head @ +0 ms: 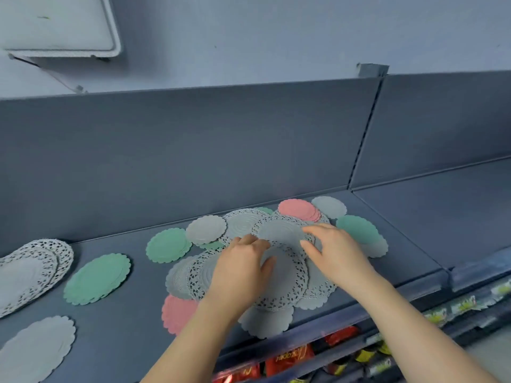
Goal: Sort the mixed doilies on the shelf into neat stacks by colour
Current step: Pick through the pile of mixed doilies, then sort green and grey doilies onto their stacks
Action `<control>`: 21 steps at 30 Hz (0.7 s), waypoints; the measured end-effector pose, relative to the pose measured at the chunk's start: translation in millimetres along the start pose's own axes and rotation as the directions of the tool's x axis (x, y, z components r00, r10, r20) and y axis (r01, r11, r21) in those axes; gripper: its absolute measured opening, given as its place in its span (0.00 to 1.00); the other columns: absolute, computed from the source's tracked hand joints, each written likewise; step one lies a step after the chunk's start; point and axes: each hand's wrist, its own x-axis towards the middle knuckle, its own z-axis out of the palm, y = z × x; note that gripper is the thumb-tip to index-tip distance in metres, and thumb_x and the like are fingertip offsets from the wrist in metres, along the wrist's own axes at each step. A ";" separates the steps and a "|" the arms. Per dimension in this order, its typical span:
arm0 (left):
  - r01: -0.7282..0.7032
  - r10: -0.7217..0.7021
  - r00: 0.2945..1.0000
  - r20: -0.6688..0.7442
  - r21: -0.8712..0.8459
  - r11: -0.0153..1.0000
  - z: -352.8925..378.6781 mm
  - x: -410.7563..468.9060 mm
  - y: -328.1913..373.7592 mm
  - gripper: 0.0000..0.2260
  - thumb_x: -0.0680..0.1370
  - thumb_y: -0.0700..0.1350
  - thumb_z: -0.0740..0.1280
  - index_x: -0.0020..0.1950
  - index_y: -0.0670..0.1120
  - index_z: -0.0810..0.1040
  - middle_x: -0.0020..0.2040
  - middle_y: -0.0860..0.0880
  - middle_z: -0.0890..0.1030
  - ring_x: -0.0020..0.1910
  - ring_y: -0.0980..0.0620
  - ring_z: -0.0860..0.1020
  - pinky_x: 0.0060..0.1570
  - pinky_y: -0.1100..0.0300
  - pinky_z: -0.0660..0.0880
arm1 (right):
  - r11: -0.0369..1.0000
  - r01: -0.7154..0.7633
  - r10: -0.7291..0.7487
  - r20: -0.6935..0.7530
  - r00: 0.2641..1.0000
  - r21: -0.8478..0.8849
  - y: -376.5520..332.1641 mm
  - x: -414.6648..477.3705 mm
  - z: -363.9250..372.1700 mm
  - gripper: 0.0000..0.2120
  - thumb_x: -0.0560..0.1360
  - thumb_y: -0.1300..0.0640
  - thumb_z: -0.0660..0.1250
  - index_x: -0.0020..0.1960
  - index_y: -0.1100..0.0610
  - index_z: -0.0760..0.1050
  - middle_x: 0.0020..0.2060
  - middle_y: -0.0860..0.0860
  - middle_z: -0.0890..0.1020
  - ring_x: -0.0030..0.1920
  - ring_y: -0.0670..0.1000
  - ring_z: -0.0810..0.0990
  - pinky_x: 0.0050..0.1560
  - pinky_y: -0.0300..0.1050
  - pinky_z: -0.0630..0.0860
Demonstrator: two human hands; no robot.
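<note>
Both hands are on the big white lace doily [279, 233] that tops the mixed pile mid-shelf [138, 313]. The left hand [240, 269] has its fingers curled at that doily's left rim, can't tell if it's really pinching it. The right hand [336, 254] rests on its right side, fingers spread, holding nothing. Left of that doily sit mint doilies [96, 277], and further left a white lace stack [30, 269]. Pink doilies [298, 208] are just behind it.

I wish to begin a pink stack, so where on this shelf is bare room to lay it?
Bare shelf lies between the front-left grey doily and the front pink doily, and in a strip between the leftmost green doily and the mixed pile. The next bay on the right is bare. The pile is crowded.
</note>
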 end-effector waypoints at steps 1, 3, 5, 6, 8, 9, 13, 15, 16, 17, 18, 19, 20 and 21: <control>-0.007 0.008 1.000 0.020 -0.014 1.000 10.7 8.7 11.7 0.15 0.78 0.52 0.61 0.63 0.50 0.76 0.58 0.51 0.78 0.58 0.48 0.74 0.55 0.56 0.72 | 1.000 -0.026 0.026 0.002 1.000 0.010 16.4 0.8 -4.4 0.17 0.78 0.52 0.62 0.66 0.53 0.73 0.63 0.50 0.77 0.61 0.51 0.76 0.60 0.43 0.69; -0.012 0.013 0.999 0.051 -0.021 1.000 31.8 26.8 34.0 0.15 0.78 0.52 0.62 0.61 0.48 0.77 0.57 0.49 0.79 0.57 0.47 0.75 0.55 0.53 0.74 | 0.998 -0.064 0.064 0.027 0.998 0.024 50.1 4.5 -12.2 0.17 0.78 0.52 0.63 0.65 0.54 0.74 0.61 0.50 0.79 0.59 0.51 0.77 0.57 0.43 0.71; 0.016 -0.014 0.996 0.087 -0.025 1.000 52.1 46.2 54.7 0.14 0.77 0.52 0.62 0.58 0.47 0.77 0.55 0.48 0.79 0.55 0.46 0.75 0.53 0.52 0.74 | 0.995 -0.096 0.094 0.056 0.994 0.019 83.1 11.3 -20.6 0.17 0.78 0.53 0.63 0.65 0.54 0.74 0.62 0.50 0.78 0.62 0.52 0.75 0.59 0.46 0.72; 0.037 -0.034 0.994 0.109 -0.031 0.999 61.9 56.0 63.8 0.14 0.77 0.52 0.63 0.57 0.46 0.78 0.54 0.47 0.79 0.55 0.45 0.75 0.52 0.52 0.74 | 0.994 -0.108 0.106 0.064 0.992 0.017 98.7 15.9 -24.2 0.17 0.78 0.53 0.63 0.66 0.54 0.74 0.64 0.51 0.77 0.63 0.53 0.74 0.61 0.48 0.72; 0.057 -0.050 0.990 0.131 -0.047 0.997 82.1 74.5 80.6 0.12 0.77 0.52 0.63 0.53 0.46 0.79 0.50 0.46 0.79 0.52 0.44 0.75 0.49 0.53 0.74 | 0.991 -0.134 0.132 0.085 0.988 0.012 128.5 26.5 -30.2 0.19 0.78 0.53 0.62 0.67 0.56 0.72 0.66 0.53 0.75 0.65 0.54 0.73 0.63 0.48 0.70; 0.063 -0.055 0.989 0.137 -0.053 0.997 91.4 82.5 86.7 0.11 0.77 0.52 0.63 0.50 0.46 0.78 0.48 0.46 0.79 0.51 0.43 0.75 0.48 0.53 0.74 | 0.988 -0.153 0.152 0.104 0.983 0.001 141.2 32.9 -31.9 0.19 0.78 0.53 0.62 0.68 0.56 0.70 0.66 0.54 0.74 0.65 0.55 0.72 0.64 0.48 0.70; 0.134 -0.140 0.970 0.199 0.040 0.990 119.1 100.5 100.6 0.10 0.75 0.53 0.63 0.47 0.47 0.77 0.49 0.46 0.77 0.51 0.42 0.73 0.48 0.54 0.71 | 0.974 -0.224 0.221 0.236 0.946 -0.012 178.6 58.6 -31.7 0.24 0.76 0.51 0.65 0.69 0.58 0.66 0.66 0.57 0.72 0.65 0.57 0.70 0.63 0.50 0.70; 0.144 -0.171 0.961 0.216 0.134 0.980 125.9 100.9 102.6 0.15 0.75 0.55 0.64 0.57 0.50 0.77 0.57 0.49 0.76 0.55 0.44 0.71 0.53 0.55 0.70 | 0.969 -0.247 0.228 0.307 0.924 0.022 190.1 68.6 -28.4 0.30 0.73 0.49 0.70 0.70 0.58 0.65 0.65 0.57 0.71 0.65 0.57 0.70 0.62 0.49 0.71; 0.150 -0.183 0.960 0.213 0.163 0.975 128.1 100.5 103.2 0.17 0.74 0.56 0.64 0.61 0.52 0.76 0.60 0.50 0.74 0.57 0.45 0.70 0.55 0.55 0.69 | 0.962 -0.269 0.237 0.335 0.912 0.052 193.9 72.2 -27.7 0.32 0.70 0.49 0.72 0.70 0.58 0.65 0.64 0.56 0.71 0.63 0.57 0.72 0.61 0.49 0.72; 0.159 -0.194 0.960 0.200 0.178 0.971 130.0 99.8 104.1 0.18 0.74 0.56 0.64 0.63 0.53 0.75 0.61 0.51 0.73 0.57 0.46 0.69 0.56 0.55 0.68 | 0.950 -0.298 0.249 0.355 0.901 0.089 197.1 74.8 -27.6 0.33 0.68 0.49 0.74 0.68 0.58 0.67 0.63 0.56 0.72 0.60 0.57 0.74 0.58 0.49 0.74; 0.174 -0.208 0.960 0.186 0.186 0.967 131.8 99.4 105.5 0.19 0.74 0.57 0.64 0.63 0.53 0.75 0.62 0.52 0.73 0.58 0.46 0.69 0.57 0.55 0.68 | 0.939 -0.319 0.254 0.366 0.895 0.130 199.6 76.5 -28.1 0.32 0.66 0.50 0.76 0.65 0.58 0.68 0.60 0.54 0.74 0.56 0.56 0.77 0.53 0.48 0.75; 0.189 -0.223 0.959 0.175 0.191 0.963 133.3 99.6 107.8 0.19 0.74 0.57 0.64 0.63 0.54 0.75 0.62 0.52 0.73 0.58 0.46 0.68 0.57 0.54 0.67 | 0.928 -0.333 0.254 0.372 0.893 0.165 202.5 77.0 -28.7 0.29 0.65 0.51 0.76 0.61 0.58 0.70 0.56 0.53 0.75 0.52 0.55 0.78 0.48 0.47 0.75; 0.203 -0.236 0.957 0.169 0.192 0.960 134.9 100.7 110.6 0.19 0.74 0.58 0.64 0.62 0.54 0.75 0.62 0.52 0.73 0.59 0.46 0.68 0.58 0.54 0.67 | 0.922 -0.332 0.245 0.366 0.898 0.197 206.1 76.8 -29.4 0.24 0.66 0.53 0.76 0.56 0.58 0.71 0.51 0.52 0.76 0.47 0.54 0.78 0.43 0.45 0.73; 0.215 -0.249 0.953 0.174 0.194 0.957 136.8 102.4 113.5 0.19 0.73 0.59 0.64 0.61 0.54 0.76 0.62 0.51 0.72 0.60 0.46 0.67 0.59 0.54 0.66 | 0.916 -0.330 0.240 0.350 0.906 0.226 210.9 77.0 -29.4 0.19 0.66 0.54 0.74 0.51 0.57 0.70 0.46 0.52 0.75 0.41 0.53 0.75 0.39 0.45 0.69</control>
